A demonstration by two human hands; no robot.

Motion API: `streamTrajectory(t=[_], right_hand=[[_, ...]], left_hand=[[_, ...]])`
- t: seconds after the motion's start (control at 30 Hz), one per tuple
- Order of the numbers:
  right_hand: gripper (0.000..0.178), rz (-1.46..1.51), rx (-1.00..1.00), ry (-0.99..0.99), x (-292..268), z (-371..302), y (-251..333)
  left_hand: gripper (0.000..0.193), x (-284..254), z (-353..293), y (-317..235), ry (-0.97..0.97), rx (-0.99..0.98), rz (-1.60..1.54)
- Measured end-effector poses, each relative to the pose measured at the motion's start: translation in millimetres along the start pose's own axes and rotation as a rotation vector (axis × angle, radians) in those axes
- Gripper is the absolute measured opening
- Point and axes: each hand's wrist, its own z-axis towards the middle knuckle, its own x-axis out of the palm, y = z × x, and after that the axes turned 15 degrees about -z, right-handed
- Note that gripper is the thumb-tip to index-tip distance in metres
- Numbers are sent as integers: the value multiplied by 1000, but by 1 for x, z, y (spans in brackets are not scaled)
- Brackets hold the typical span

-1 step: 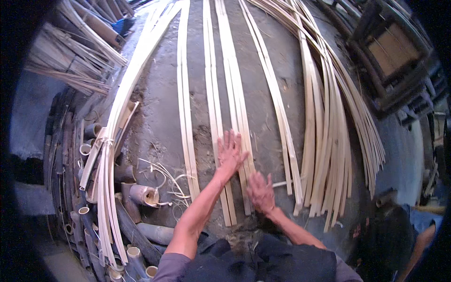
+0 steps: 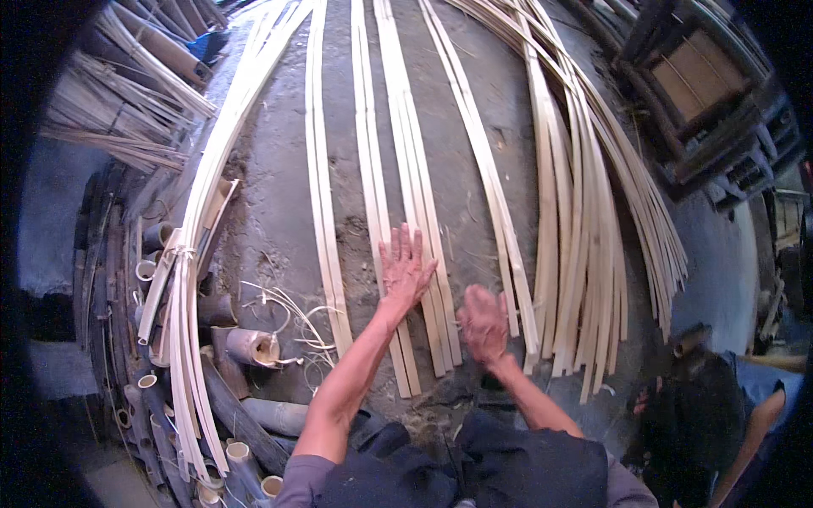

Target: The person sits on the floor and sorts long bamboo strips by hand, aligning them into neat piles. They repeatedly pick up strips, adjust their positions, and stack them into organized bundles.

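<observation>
Long pale split bamboo strips lie lengthwise in separate rows on the grey concrete floor (image 2: 279, 212). My left hand (image 2: 406, 271) rests flat, fingers spread, on the near part of the middle row of strips (image 2: 415, 169). My right hand (image 2: 484, 322) is blurred and sits low, palm down, between that row and the neighbouring row of strips (image 2: 487, 182); whether it grips anything is unclear. Another narrow row (image 2: 320, 212) lies to the left of my left hand.
A thick fan of strips (image 2: 584, 254) lies at right and a tied curved bundle (image 2: 190, 262) at left. Cut bamboo tubes (image 2: 250, 345) and loose shavings sit lower left, thin sticks (image 2: 110, 110) upper left, a wooden frame (image 2: 694, 85) upper right. Another person (image 2: 703, 415) crouches lower right.
</observation>
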Motion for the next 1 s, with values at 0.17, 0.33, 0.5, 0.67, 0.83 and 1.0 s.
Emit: streamTrajectory(t=[0.17, 0.33, 0.5, 0.67, 0.83, 1.0], right_hand=[[49, -154, 241, 16, -14, 6, -71], [40, -186, 196, -24, -12, 8, -75], [37, 204, 468, 96, -31, 12, -64], [45, 481, 404, -45, -60, 7, -40], [46, 598, 442, 37, -46, -7, -11], [45, 697, 509, 312, -27, -12, 11]], left_hand=[[75, -2, -53, -37, 18, 163, -16], [77, 11, -91, -50, 112, 146, -95], [78, 20, -98, -44, 98, 140, -95], [83, 9, -94, -46, 185, 116, -93], [82, -12, -92, -55, 278, 101, -149], [76, 13, -94, -43, 151, 145, -24]])
